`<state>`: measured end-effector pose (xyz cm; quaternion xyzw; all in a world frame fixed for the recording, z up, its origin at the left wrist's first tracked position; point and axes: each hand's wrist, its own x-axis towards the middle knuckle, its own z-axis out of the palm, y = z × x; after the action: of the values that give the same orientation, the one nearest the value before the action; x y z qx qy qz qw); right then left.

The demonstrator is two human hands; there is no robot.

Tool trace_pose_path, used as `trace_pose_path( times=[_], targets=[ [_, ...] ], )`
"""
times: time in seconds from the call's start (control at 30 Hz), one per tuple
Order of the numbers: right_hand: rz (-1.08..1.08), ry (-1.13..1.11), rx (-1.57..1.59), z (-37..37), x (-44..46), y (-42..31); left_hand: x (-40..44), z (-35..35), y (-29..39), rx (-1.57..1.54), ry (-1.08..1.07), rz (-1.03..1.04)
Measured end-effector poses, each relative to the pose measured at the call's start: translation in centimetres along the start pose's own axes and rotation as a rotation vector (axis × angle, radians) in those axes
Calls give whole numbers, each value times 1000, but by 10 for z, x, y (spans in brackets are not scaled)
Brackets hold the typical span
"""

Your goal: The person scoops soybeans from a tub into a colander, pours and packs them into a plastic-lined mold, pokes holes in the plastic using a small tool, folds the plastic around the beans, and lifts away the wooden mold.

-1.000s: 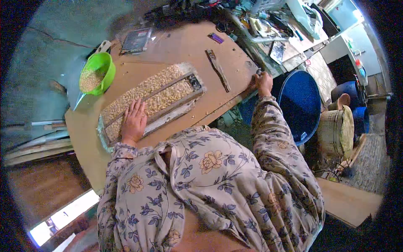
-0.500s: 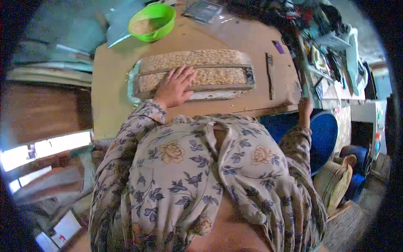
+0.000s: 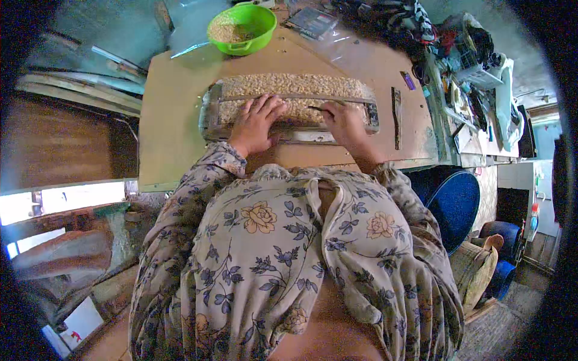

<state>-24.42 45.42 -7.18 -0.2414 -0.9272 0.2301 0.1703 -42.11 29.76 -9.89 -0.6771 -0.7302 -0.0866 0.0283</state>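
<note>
In the head view a long, shallow frame (image 3: 212, 114) lies on the table, full of small pale, grain-like pieces (image 3: 295, 83). A thin bar (image 3: 328, 96) runs lengthwise across it. My left hand (image 3: 257, 123) rests on the frame's left part, fingers stretched out over the near row of pieces, nothing seen in it. Closed around a thin dark tool (image 3: 315, 108), my right hand (image 3: 346, 123) is over the right part of the same row. The tool points left; most of it is hidden in the fingers, so its kind cannot be told.
A green basin (image 3: 256, 45) with similar pale pieces stands at the back of the table (image 3: 171, 126). On the right lie a dark narrow strip (image 3: 397, 117) and a small purple object (image 3: 409, 80). Beyond is a cluttered shelf (image 3: 475, 75); a blue barrel (image 3: 454, 204) stands below.
My right hand has come from the table's right edge to the frame, with the thin dark tool showing in it. My left hand stays on the frame. The view has shifted slightly.
</note>
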Motion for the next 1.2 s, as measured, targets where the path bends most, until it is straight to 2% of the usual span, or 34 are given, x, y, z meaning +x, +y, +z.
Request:
trace_pose_path(
  times=[0.1,0.17,0.27,0.37,0.5,0.6,0.7,0.77,0.9,1.1,1.2],
  targets=[
    [-72,29,-117,16,7,-3,-5,3,-7,4,-1,-9],
    [68,-77,-176,14,6,-14,-9,3,-10,2,1,-6],
    [-29,-35,-150,29,8,-12,-19,-5,-14,31,26,-11],
    [6,-58,-211,38,8,-16,-30,-10,-23,-64,-5,-30],
    [6,-76,-181,34,11,-28,-38,-7,-32,-29,20,-71],
    [-13,14,-70,41,14,-40,-45,-8,-39,16,12,-96],
    [-64,-40,-127,51,23,-44,-51,-12,-43,10,19,-119],
    [-12,-153,-250,56,26,-46,-56,-13,-47,-8,49,-131],
    [-8,-195,-192,52,26,-56,-65,-15,-54,-14,47,-166],
    [-41,-70,-50,79,39,-51,-75,-18,-58,39,38,-208],
    [-51,-162,-76,87,48,-58,-78,-24,-57,23,24,-242]
  ],
)
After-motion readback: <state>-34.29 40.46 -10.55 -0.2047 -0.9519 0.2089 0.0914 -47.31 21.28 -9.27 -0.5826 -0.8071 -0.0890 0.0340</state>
